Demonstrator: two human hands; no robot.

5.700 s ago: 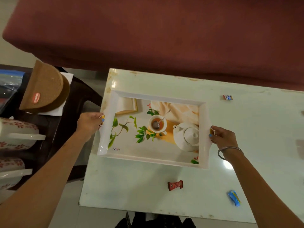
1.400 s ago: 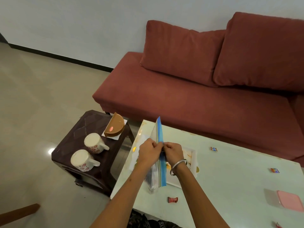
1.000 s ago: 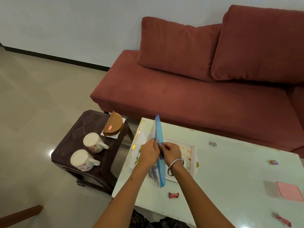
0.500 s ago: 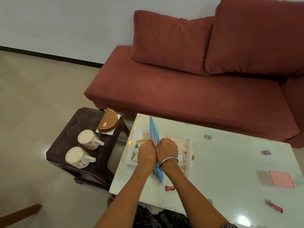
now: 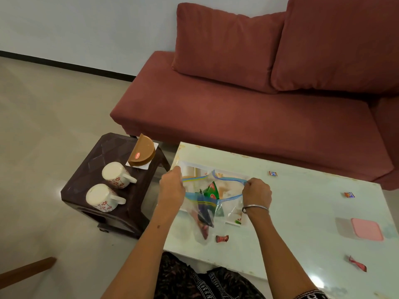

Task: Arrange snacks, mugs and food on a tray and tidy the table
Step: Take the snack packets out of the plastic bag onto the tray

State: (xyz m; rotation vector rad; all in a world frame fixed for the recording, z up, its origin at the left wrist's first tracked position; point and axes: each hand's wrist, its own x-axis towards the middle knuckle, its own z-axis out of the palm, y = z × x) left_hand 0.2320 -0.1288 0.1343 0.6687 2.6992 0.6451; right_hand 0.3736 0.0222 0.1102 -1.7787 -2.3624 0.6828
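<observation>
One red sofa (image 5: 248,117) stands behind one pale table (image 5: 302,212), where one tray (image 5: 235,222) lies. Above the tray, the left hand (image 5: 171,187) and right hand (image 5: 257,192) each hold a closed grip on one clear snack bag (image 5: 207,203), pulling its mouth apart. Two mugs (image 5: 116,175) sit on one stool (image 5: 103,152). Five wrapped candies (image 5: 222,238) lie scattered on the table.

The tray (image 5: 237,221) in the middle of the frame is mostly hidden behind the clear bag (image 5: 208,209) and both hands. The packets inside the bag are too blurry to read. The sofa (image 5: 248,117) is cut off at the right and top edges.
</observation>
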